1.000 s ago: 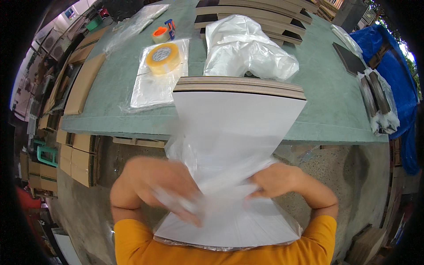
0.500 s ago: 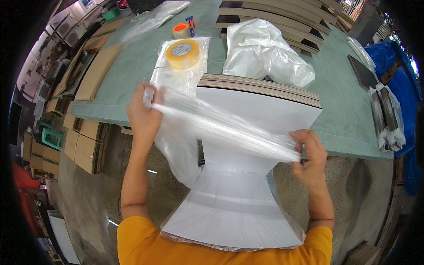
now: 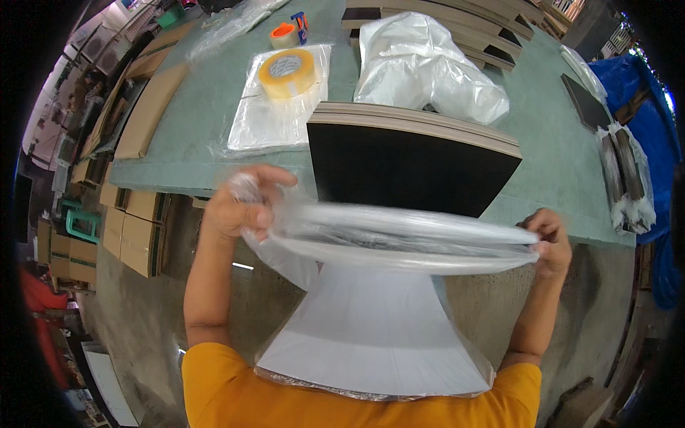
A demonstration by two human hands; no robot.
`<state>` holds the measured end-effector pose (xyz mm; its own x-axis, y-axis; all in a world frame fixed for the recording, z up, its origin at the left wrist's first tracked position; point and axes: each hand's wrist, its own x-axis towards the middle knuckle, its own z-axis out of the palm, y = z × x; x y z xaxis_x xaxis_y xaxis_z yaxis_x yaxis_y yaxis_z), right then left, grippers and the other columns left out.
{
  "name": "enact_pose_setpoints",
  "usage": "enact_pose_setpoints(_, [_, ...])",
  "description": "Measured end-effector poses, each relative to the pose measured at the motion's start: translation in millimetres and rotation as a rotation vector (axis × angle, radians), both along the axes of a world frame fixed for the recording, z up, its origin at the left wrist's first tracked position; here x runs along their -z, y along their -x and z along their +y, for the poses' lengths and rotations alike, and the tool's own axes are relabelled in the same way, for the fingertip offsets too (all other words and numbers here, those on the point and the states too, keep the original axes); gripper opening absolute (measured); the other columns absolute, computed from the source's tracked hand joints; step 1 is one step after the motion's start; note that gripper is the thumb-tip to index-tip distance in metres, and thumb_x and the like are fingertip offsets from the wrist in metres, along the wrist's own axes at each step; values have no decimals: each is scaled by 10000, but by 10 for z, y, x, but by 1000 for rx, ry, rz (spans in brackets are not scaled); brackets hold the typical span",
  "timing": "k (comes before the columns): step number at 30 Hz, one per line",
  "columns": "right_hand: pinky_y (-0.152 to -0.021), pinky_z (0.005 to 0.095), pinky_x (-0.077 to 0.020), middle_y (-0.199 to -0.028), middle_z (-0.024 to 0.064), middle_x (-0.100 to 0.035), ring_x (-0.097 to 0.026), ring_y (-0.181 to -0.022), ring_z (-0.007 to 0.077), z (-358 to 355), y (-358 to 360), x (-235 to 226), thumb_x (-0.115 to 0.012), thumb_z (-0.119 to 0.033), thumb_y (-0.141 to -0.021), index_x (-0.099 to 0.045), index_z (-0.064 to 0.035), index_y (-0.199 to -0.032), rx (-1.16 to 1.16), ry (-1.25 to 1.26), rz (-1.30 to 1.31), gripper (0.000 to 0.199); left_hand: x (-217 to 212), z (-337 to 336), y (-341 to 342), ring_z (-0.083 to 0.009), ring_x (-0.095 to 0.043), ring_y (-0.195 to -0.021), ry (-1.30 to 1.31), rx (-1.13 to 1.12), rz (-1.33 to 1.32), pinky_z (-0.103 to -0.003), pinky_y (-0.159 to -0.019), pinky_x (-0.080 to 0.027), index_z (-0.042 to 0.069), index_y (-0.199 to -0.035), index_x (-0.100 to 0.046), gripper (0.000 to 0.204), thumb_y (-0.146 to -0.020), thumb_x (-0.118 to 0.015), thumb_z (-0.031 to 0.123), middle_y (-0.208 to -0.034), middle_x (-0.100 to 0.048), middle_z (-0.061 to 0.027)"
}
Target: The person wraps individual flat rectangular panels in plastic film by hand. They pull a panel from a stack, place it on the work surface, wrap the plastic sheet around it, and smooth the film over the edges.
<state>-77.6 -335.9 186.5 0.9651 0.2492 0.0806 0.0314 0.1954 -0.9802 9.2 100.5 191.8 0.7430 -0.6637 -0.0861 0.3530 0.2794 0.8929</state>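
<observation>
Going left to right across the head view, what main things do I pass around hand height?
Green stool → left hand → stretched clear plastic film → right hand → plastic-wrapped dark pieces.

Across the centre, clear plastic film gleams, thin, crinkled and glossy! Just above it, the black panel shows a smooth, matt face. Upper centre, pale plastic sheeting shines through its wrinkles. Upper left, the tape roll flashes slick yellow plastic, while the brown cardboard looks dull. Far right, a blue tarpaulin puckers; low down, orange sleeves are matt cloth.
</observation>
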Motion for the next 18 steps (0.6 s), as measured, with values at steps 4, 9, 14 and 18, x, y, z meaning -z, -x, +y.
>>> enact_pose_setpoints(4, [-564,233,-421,-723,37,-547,-528,-645,105,95,126,1045,-646,-143,-668,-550,-22,-712,-228,-154,467,161,1158,25,240,-136,-521,-724,-115,126,313,-243,-615,-404,-7,-936,-503,365,-633,-649,135,-764,-545,-77])
enact_pose_setpoints(9, [-653,318,-433,-753,120,-561,-550,-694,262,372,370,2771,-524,-37,-675,-569,-5,-763,232,1024,318,104,3035,-43,586,-96,-474,-588,-491,-186,413,-219,-470,-332,90,-913,-529,285,-700,-659,229,-705,-521,-19])
enact_pose_setpoints(14, [-688,325,-432,-776,133,-571,-557,-744,259,250,505,2857,-486,-44,-706,-557,-12,-850,566,1016,334,164,2279,-124,404,-255,-554,-784,-1273,5,-670,-333,-684,-428,8,-969,-529,338,-740,-615,240,-876,-572,-127])
enact_pose_setpoints(18, [-650,331,-438,-731,106,-575,-556,-716,187,315,290,787,-466,-88,-755,-552,-19,-809,373,465,276,123,402,-206,493,-298,-541,-842,-392,526,-430,-354,-742,-419,-12,-999,-540,352,-785,-576,265,-913,-569,-148])
